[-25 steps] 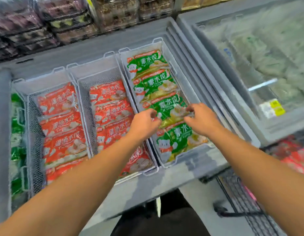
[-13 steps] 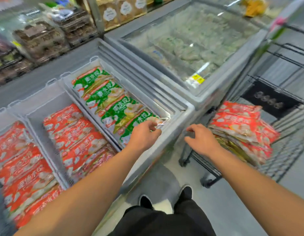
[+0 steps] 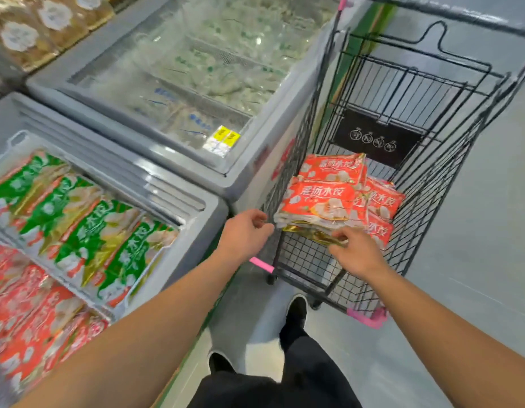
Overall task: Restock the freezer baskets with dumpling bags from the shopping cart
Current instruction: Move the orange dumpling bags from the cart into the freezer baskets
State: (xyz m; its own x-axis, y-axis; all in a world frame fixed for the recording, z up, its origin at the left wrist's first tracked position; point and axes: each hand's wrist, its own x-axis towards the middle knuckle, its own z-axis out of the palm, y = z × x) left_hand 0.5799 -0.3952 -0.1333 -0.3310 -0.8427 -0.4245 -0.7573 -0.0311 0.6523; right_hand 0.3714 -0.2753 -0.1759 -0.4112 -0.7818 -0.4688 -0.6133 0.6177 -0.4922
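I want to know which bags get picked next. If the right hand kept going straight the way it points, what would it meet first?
The right hand reaches into the shopping cart; its fingers already seem to touch the gold-edged bag at the bottom of the stack of red dumpling bags. Depth is unclear, but that bag comes first.

We found the shopping cart (image 3: 426, 184) open from above, its wire walls barring entry from the sides and the red dumpling bags (image 3: 323, 198) piled against its near left wall, while the open freezer basket (image 3: 17, 139) of green bags (image 3: 79, 225) beside it lay packed full.
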